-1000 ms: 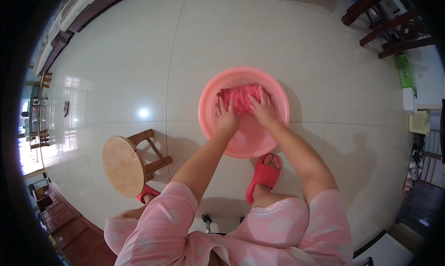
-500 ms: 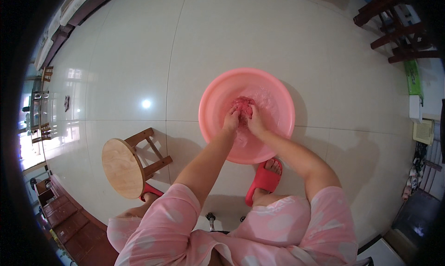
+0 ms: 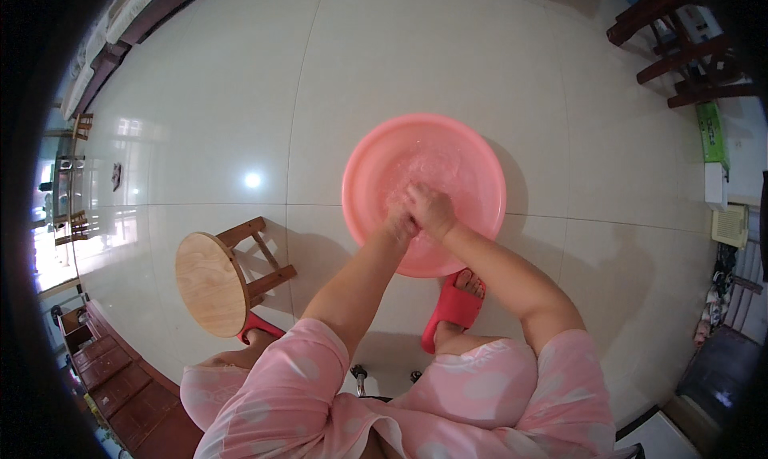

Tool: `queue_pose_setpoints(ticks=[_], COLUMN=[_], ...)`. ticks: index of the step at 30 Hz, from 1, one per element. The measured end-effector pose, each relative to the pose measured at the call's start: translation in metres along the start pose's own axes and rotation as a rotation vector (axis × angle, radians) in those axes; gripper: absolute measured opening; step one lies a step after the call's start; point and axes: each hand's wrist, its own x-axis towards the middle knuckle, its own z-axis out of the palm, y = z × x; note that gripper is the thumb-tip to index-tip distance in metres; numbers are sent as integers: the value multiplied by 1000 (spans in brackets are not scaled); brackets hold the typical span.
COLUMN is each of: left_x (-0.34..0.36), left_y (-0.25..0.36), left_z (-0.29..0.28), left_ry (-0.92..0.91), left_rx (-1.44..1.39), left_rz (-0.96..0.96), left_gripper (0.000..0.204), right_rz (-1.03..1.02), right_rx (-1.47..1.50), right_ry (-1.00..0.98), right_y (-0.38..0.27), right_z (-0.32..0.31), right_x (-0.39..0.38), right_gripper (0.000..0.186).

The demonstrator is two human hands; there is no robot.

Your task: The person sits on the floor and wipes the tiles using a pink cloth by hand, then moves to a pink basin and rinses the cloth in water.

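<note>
A round pink plastic basin (image 3: 358, 143) stands on the floor in front of me, holding rippling water (image 3: 436, 159). My left hand (image 3: 402, 221) and my right hand (image 3: 432, 209) are pressed together over the near middle of the basin, fingers closed. The crumpled red cloth seen between them half a second ago is now hidden by the hands, and it shows nowhere else in the basin. My right hand lies partly across my left, and its fingers are slightly blurred.
A wooden stool (image 3: 210, 285) stands left of the basin. Red slippers (image 3: 453, 309) on my feet are close to the basin's near side. Dark wooden furniture (image 3: 680, 51) is at the far right, a green box (image 3: 710, 131) below it. Pale tiles (image 3: 432, 43) cover the floor.
My hands have come together and drawn slightly nearer to me, closing over the red cloth, which was spread between my fingers before. The water's ripples have shifted.
</note>
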Motion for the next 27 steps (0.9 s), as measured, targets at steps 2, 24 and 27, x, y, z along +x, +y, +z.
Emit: queue_pose_setpoints(ticks=[2, 24, 27], left_x=[8, 42, 53], left_y=[-2, 13, 26], left_z=[-12, -54, -73], left_ry=[6, -221, -475], left_rx=[24, -171, -89], left_rz=[50, -66, 66], left_gripper=[40, 37, 35], right_rz=[323, 763, 501], right_rx=[30, 835, 668], right_ry=[-40, -22, -99], right_y=[10, 1, -40], right_z=[-5, 49, 29], right_x=[12, -13, -8], right_gripper=[21, 28, 19])
